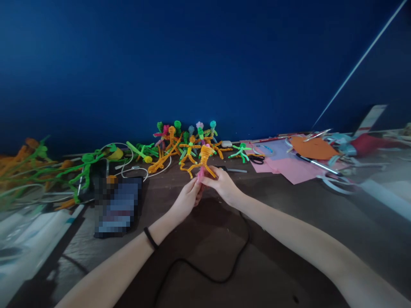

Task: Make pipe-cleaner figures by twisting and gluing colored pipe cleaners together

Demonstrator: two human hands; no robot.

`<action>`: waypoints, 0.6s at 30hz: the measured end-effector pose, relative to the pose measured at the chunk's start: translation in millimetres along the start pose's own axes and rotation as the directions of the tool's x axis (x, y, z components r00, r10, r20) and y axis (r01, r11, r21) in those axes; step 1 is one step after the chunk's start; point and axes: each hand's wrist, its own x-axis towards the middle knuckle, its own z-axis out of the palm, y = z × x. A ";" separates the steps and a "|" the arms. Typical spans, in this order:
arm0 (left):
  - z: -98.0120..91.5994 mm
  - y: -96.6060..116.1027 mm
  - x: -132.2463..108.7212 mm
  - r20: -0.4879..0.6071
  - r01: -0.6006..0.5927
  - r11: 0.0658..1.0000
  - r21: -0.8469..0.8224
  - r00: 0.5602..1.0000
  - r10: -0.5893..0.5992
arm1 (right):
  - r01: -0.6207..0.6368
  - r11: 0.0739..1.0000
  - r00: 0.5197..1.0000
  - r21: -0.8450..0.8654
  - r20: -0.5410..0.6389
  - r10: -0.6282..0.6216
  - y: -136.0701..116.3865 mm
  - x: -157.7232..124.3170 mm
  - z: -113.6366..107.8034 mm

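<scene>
An orange and pink pipe-cleaner figure (204,158) stands upright between my two hands, near the middle of the view. My left hand (187,199) is closed on its pink lower part, with a dark band round the wrist. My right hand (223,184) pinches the same figure from the right, thumb and fingers together at the pink part. The fingertips of both hands meet there and partly hide it. Just behind are more pipe-cleaner figures, among them an orange and yellow one (190,149) and a green one (242,152).
A phone-like dark device (120,207) lies left of my hands, near green pipe-cleaner pieces (86,164) and a white cable (157,171). Pink paper (297,169), orange paper (313,147) and black-handled scissors (257,160) lie right. A black cord (218,281) curves across the front.
</scene>
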 end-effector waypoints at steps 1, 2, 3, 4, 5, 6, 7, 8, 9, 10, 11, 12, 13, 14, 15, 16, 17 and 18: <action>-0.4 -0.3 0.4 -0.016 -0.012 1.000 0.001 1.000 0.012 | -0.007 1.000 1.000 0.000 0.011 0.007 -0.2 0.4 0.1; -1.3 -0.7 1.0 -0.039 -0.031 1.000 0.002 0.999 0.031 | -0.014 1.000 1.000 -0.004 0.025 0.014 -0.1 1.0 0.0; -2.8 -1.3 1.8 -0.071 -0.059 0.998 0.001 0.996 0.059 | -0.021 1.000 0.999 -0.014 0.043 0.021 0.3 1.8 -0.3; -5.0 -2.2 2.9 -0.113 -0.100 0.995 0.001 0.989 0.100 | -0.025 0.999 0.998 -0.035 0.058 0.027 1.0 2.7 -0.7; -7.8 -3.4 4.3 -0.158 -0.149 0.989 0.002 0.976 0.147 | -0.025 0.998 0.997 -0.065 0.067 0.029 1.9 3.6 -1.3; -11.2 -4.9 5.9 -0.212 -0.201 0.980 0.007 0.957 0.198 | -0.019 0.995 0.997 -0.100 0.072 0.027 2.8 4.8 -2.0; -15.0 -6.6 7.9 -0.270 -0.250 0.968 0.014 0.931 0.245 | -0.008 0.991 0.997 -0.137 0.074 0.018 3.6 6.1 -2.5; -18.8 -8.5 10.0 -0.324 -0.287 0.958 0.024 0.904 0.279 | 0.009 0.984 0.997 -0.176 0.078 0.005 4.1 8.0 -3.1; -22.3 -10.5 12.1 -0.381 -0.308 0.951 0.033 0.875 0.297 | 0.027 0.976 0.996 -0.215 0.085 -0.009 4.2 10.6 -3.4; -25.4 -12.3 14.1 -0.421 -0.318 0.947 0.038 0.855 0.304 | 0.047 0.966 0.995 -0.256 0.098 -0.022 4.0 14.3 -3.6; -27.8 -13.8 15.8 -0.448 -0.327 0.944 0.040 0.839 0.310 | 0.062 0.951 0.993 -0.302 0.112 -0.029 3.7 19.6 -3.5; -29.4 -14.8 16.9 -0.466 -0.336 0.941 0.040 0.827 0.315 | 0.077 0.933 0.991 -0.351 0.128 -0.033 3.4 26.8 -3.1; -30.2 -15.4 17.3 -0.477 -0.347 0.937 0.039 0.818 0.323 | 0.103 0.905 0.988 -0.414 0.146 -0.046 3.4 35.9 -2.0; -30.2 -15.4 17.0 -0.486 -0.356 0.934 0.040 0.810 0.330 | 0.127 0.871 0.986 -0.475 0.160 -0.057 3.8 46.7 -0.3; -29.5 -14.9 15.8 -0.493 -0.364 0.930 0.041 0.803 0.336 | 0.164 0.827 0.980 -0.538 0.185 -0.075 4.7 58.9 2.4; -28.3 -14.1 14.0 -0.494 -0.373 0.926 0.050 0.797 0.348 | 0.211 0.784 0.971 -0.583 0.214 -0.102 5.9 71.8 6.2; -26.8 -13.1 11.5 -0.483 -0.384 0.921 0.067 0.795 0.367 | 0.276 0.738 0.957 -0.616 0.245 -0.153 7.4 84.5 10.9; -25.2 -12.0 8.8 -0.461 -0.398 0.913 0.094 0.795 0.394 | 0.359 0.681 0.931 -0.638 0.296 -0.213 9.0 96.1 16.4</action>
